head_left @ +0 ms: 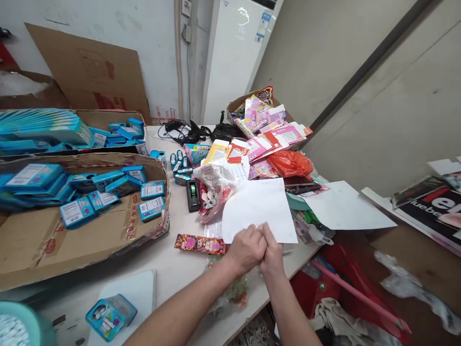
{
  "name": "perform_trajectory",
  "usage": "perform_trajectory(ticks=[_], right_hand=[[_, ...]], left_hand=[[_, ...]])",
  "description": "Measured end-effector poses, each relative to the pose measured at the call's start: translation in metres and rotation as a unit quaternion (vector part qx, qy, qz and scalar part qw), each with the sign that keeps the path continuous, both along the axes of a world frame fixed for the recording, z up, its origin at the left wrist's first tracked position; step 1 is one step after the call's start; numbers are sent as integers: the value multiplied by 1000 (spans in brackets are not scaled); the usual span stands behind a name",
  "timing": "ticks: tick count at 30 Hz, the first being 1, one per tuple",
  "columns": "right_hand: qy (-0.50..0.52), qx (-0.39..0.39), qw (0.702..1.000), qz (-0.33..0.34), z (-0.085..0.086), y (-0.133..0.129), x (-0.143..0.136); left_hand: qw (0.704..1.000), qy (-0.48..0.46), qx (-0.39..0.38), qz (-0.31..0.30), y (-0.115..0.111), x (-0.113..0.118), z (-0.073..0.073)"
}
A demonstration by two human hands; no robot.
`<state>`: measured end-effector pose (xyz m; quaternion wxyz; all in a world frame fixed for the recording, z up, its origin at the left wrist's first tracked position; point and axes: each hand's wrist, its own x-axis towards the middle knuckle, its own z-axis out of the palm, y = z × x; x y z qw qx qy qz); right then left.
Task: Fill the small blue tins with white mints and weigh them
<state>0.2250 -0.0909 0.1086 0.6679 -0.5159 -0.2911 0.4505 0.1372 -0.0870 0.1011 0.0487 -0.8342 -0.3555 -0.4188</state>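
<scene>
Grip: left hand (247, 247) and right hand (272, 252) pressed together, fingers curled in tight. Can't tell if there's something pinched in there, knuckles block it.
White sheet: right under and just beyond the fingertips, spread over the desk (179, 211). Looks blank on the side facing up.
Red packet: the long shiny one (196, 244), just left of the white sheet's near corner. Little cartoon figure in the middle, lettering too tiny to make out.
Clear bag: overlaps the white sheet's left edge (209, 199), with a bunny-type face showing in it.
Tape dispenser: black, green roll, left of the white sheet past the bag (193, 196).
Flat cartons: pink, red and yellow heap (264, 144) beyond the white sheet, print too small to read.
Cardboard tray: far left of the white sheet (93, 240), blue boxes (77, 211) in it with white label panels. Tape has red characters, not legible from here.
Lone blue box: well off to the near left of the white sheet (111, 317). White lettering seems to start "CARA", rest is mush.
Black box: far right of the white sheet (432, 204), big white "er" and smaller "luebe", both cut off.
</scene>
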Motion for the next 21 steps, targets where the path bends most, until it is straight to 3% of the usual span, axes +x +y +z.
perform_trajectory(ticks=[3,6,8,10,12,14,15,16,18,21], right_hand=[[15,-42,998,-53,3,-7,18],[-14,-56,998,-16,16,-25,56],[-69,-86,993,35,28,-48,84],[-120,-129,978,109,39,-75,106],[-141,-185,958,168,43,-101,121],[-142,-240,940,195,37,-123,127],[-139,-263,933,202,31,-132,127],[-136,-284,926,207,24,-140,126],[-132,-319,912,223,7,-152,122],[-152,-329,893,267,-17,-155,115]], left_hand=[[993,-77,-65,-53,-27,-16,-7],[964,-220,-148,25,-19,-58,-5],[913,-303,-262,72,-6,-86,-4],[830,-360,-427,14,0,-103,-7],[699,-377,-596,-116,-11,-107,-13],[558,-361,-713,-224,-42,-103,-23],[506,-352,-747,-249,-62,-100,-28],[478,-353,-765,-248,-83,-97,-35],[465,-372,-781,-188,-123,-96,-49],[508,-406,-759,-30,-160,-112,-67]])
